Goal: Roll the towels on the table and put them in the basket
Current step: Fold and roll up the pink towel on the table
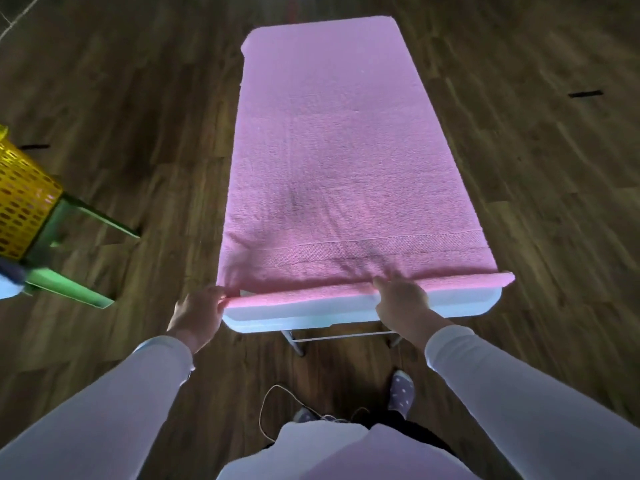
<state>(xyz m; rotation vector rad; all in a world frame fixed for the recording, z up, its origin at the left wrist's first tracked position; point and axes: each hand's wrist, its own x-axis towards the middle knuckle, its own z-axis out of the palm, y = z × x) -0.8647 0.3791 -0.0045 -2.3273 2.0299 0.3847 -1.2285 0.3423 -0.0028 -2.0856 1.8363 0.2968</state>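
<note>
My left hand pinches a corner of the pink towel; right hand rests on its hem, grip unclear. 2 uneven holds could skew the roll.

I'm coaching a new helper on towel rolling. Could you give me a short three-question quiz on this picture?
1. True or false: the pink towel is already rolled up.
2. The yellow basket stands: A beyond the towel's far end; B off to the person's left; C off to the person's right.
3. Fill in: the ____ hand pinches the towel's near corner.

Key: 1 false, it lies spread flat; 2 B; 3 left hand.
</note>
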